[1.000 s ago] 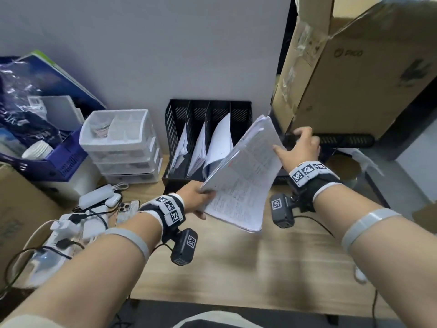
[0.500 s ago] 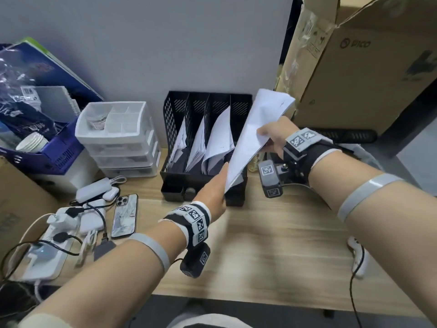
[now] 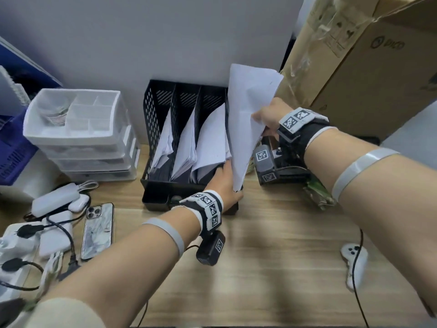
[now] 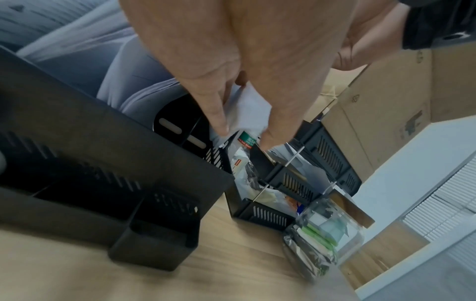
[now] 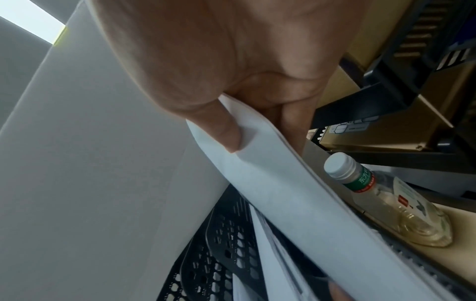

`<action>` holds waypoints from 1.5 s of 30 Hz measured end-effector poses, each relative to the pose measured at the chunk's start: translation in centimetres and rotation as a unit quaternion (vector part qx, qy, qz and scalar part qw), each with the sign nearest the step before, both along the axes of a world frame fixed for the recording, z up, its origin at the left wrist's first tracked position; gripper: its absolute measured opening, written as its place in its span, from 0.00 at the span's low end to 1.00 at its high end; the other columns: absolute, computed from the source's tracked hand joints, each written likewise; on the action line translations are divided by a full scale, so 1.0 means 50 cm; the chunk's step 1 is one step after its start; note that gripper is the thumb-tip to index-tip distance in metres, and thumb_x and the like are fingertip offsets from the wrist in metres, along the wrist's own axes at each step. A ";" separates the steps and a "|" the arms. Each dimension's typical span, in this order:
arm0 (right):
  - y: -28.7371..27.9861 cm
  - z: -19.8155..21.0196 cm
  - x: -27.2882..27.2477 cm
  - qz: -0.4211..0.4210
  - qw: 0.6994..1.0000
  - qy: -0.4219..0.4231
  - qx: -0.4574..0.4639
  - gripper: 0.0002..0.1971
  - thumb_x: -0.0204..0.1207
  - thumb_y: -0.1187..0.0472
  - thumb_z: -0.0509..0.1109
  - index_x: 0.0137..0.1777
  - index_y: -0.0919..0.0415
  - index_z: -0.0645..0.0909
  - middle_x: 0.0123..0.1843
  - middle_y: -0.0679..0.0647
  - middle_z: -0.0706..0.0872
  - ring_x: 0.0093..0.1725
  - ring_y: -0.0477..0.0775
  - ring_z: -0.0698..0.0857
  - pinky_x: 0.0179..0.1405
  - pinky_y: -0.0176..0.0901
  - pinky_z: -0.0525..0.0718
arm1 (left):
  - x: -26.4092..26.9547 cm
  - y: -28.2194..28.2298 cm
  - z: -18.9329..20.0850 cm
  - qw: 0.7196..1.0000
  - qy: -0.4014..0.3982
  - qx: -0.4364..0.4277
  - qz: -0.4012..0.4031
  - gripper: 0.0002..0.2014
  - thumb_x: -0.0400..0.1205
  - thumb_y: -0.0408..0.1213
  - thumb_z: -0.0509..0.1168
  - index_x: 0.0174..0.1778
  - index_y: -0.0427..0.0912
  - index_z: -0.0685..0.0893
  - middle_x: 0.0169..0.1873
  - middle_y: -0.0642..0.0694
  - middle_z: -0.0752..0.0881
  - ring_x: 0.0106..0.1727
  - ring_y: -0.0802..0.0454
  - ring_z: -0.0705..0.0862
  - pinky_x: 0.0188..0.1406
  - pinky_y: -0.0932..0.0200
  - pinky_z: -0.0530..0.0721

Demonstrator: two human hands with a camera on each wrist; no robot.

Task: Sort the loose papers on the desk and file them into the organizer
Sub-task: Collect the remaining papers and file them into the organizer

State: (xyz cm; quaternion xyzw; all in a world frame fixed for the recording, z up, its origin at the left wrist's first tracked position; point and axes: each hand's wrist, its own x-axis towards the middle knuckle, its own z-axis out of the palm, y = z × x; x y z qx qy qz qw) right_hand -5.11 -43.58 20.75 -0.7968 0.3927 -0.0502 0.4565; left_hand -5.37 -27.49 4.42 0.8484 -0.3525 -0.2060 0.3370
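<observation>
A black mesh organizer (image 3: 153,110) with several upright slots stands against the wall, and its three left slots hold white papers (image 3: 208,143). Both hands hold a white paper stack (image 3: 248,110) upright and tilted over the rightmost slot, its lower corner down at the slot's front. My left hand (image 3: 233,178) pinches that lower corner (image 4: 247,114) between thumb and fingers. My right hand (image 3: 260,119) grips the stack's right edge, with the thumb (image 5: 221,132) pressed on the top sheet (image 5: 270,183). The slot's floor is hidden.
A white drawer unit (image 3: 78,129) stands left of the organizer. A phone (image 3: 98,230), chargers and cables lie at the front left. A large cardboard box (image 3: 366,67) looms at the right. A bottle (image 5: 373,193), a black crate (image 4: 309,177) and a white controller (image 3: 354,261) are nearby.
The stack, held flat and slanted above the desk, has been turned upright and carried back to the organizer's rightmost slot. Both hands moved with it and kept their hold.
</observation>
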 end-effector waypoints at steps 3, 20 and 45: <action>-0.014 -0.025 0.029 -0.016 0.999 -0.012 -0.029 0.22 0.64 0.64 0.68 0.60 0.71 0.81 0.57 0.66 0.88 0.55 0.68 0.88 0.58 0.64 0.87 | 0.029 -0.029 0.013 0.999 0.054 -0.003 0.002 0.55 0.73 0.50 0.73 0.86 0.53 0.39 0.67 0.37 0.83 0.61 0.38 0.86 0.62 0.48 0.85; 0.021 -0.110 -0.038 -0.170 0.978 -0.118 0.029 0.04 0.77 0.67 0.68 0.45 0.60 0.75 0.50 0.56 0.84 0.53 0.59 0.84 0.56 0.47 0.83 | 0.086 -0.070 -0.038 0.998 -0.007 0.027 -0.050 0.54 0.78 0.51 0.66 0.73 0.80 0.21 0.63 0.34 0.83 0.39 0.32 0.89 0.46 0.37 0.91; 0.025 -0.196 -0.017 -0.031 0.999 0.002 -0.016 0.20 0.72 0.54 0.65 0.53 0.73 0.83 0.49 0.72 0.88 0.49 0.72 0.88 0.50 0.68 0.88 | 0.111 -0.078 -0.019 0.995 0.080 0.057 -0.002 0.49 0.83 0.46 0.67 0.86 0.64 0.34 0.81 0.39 0.70 0.75 0.38 0.79 0.75 0.40 0.77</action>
